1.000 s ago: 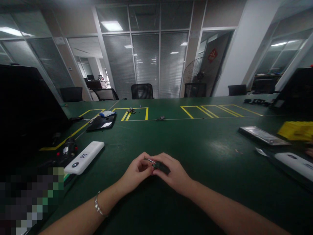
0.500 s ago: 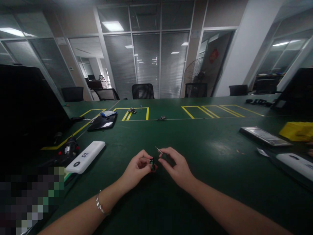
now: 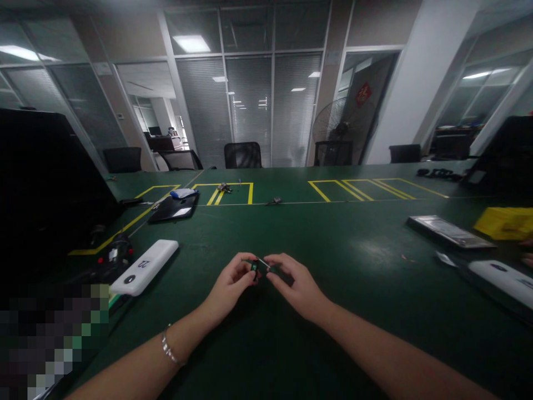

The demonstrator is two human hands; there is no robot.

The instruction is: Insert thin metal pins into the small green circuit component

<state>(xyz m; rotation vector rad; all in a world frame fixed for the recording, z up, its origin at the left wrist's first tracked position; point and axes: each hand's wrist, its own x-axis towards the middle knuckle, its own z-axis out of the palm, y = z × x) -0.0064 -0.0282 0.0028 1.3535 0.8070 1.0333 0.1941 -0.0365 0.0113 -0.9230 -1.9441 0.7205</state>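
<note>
My left hand (image 3: 233,280), a silver bracelet on its wrist, is closed around a small dark part with a green face (image 3: 254,268), which looks like a tiny circuit board. Between the thumb and fingertips of my right hand (image 3: 293,278) is a thin metal rod (image 3: 263,262), too small to tell its exact kind. The rod slants up to the left, and its tip is close to the upper edge of the green part; whether they touch I cannot tell. Both hands are over the middle of the green table (image 3: 266,350).
White power bank marked 22 (image 3: 146,268) and a black device with red buttons (image 3: 116,250) are at left. Farther back are a dark flat case (image 3: 174,210) and small metal parts (image 3: 225,188). A hard drive (image 3: 449,231), another white device (image 3: 502,283) and a yellow object (image 3: 503,223) are at right.
The rod in my right hand has moved left and down, its tip now close to the green part. My left hand has shifted slightly up and left, turning the part.
</note>
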